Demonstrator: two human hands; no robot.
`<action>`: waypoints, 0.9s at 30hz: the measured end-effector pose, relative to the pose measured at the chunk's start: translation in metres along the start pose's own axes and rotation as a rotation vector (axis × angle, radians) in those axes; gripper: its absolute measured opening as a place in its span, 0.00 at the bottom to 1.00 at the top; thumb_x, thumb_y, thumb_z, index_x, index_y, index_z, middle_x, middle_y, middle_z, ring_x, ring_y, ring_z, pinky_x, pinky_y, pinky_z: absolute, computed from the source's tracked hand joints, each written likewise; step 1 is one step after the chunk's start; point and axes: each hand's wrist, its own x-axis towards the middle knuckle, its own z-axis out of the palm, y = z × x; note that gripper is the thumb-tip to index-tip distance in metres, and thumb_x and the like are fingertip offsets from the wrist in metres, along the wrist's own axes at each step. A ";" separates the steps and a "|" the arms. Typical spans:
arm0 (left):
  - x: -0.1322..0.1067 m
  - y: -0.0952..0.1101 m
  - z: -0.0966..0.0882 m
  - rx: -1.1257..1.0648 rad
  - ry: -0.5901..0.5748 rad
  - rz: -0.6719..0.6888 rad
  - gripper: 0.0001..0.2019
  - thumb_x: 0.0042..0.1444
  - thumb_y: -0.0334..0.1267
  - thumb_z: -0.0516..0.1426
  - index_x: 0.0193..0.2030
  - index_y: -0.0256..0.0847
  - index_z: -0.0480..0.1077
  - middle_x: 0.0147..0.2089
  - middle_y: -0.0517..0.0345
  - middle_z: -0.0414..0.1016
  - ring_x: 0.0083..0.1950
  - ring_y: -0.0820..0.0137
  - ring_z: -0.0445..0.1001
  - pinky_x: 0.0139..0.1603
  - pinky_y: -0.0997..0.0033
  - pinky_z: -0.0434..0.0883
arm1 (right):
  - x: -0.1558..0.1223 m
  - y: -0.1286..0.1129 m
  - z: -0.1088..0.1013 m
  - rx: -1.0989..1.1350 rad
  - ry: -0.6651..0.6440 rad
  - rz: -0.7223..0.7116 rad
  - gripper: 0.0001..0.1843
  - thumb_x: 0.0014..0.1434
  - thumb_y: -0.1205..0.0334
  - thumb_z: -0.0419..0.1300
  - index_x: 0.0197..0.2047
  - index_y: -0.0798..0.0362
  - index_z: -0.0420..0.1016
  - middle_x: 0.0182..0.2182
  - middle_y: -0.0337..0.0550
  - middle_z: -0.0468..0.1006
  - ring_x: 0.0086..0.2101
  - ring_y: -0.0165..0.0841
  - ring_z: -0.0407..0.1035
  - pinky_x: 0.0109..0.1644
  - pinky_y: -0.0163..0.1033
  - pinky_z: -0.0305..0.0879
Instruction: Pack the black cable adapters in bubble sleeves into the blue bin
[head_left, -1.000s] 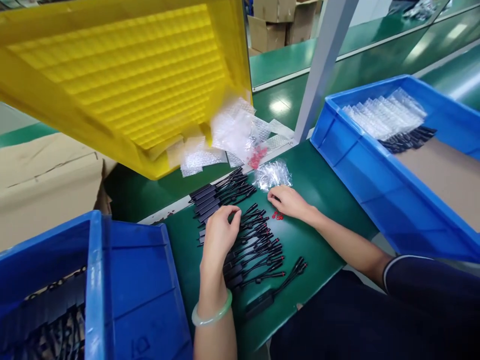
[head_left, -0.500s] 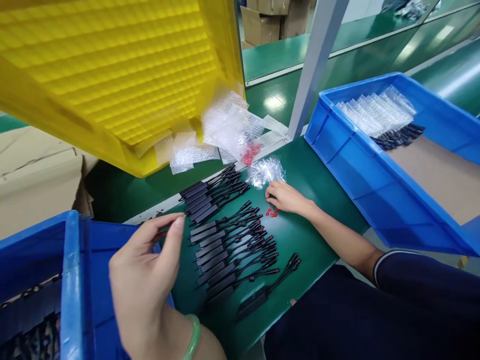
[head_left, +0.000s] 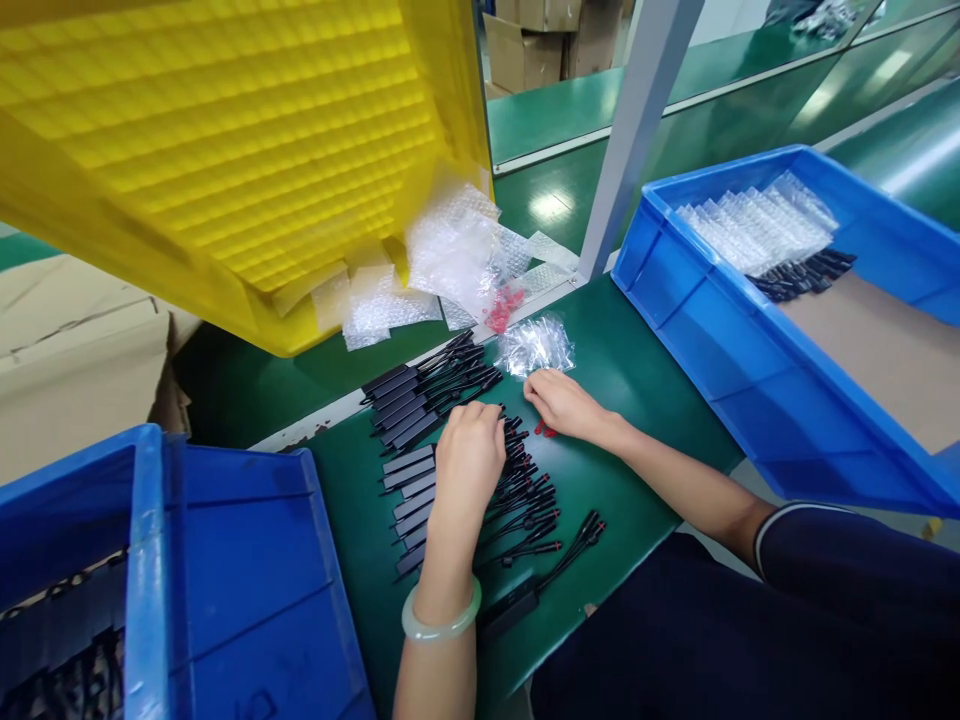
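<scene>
Fingers narrowed, contents unclear: my left hand by cables, right hand by red pieces; likely piece-handling, next needing precision.

Single view: from head height, facing forward and down (fairly near) over green bench.

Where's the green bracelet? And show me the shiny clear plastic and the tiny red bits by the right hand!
Green bracelet (head_left: pixel 442 632): head view, on the band's near side.
Clear plastic (head_left: pixel 536 345): head view, middle of the pile.
Red bits (head_left: pixel 550 432): head view, on one bit.
</scene>
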 end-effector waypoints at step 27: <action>0.005 -0.021 0.005 -0.571 -0.165 -0.039 0.14 0.57 0.33 0.51 0.48 0.41 0.72 0.45 0.53 0.79 0.44 0.64 0.77 0.49 0.64 0.71 | -0.005 -0.023 0.016 0.327 0.186 -0.057 0.03 0.62 0.68 0.52 0.39 0.52 0.66 0.34 0.43 0.74 0.36 0.34 0.68 0.43 0.40 0.66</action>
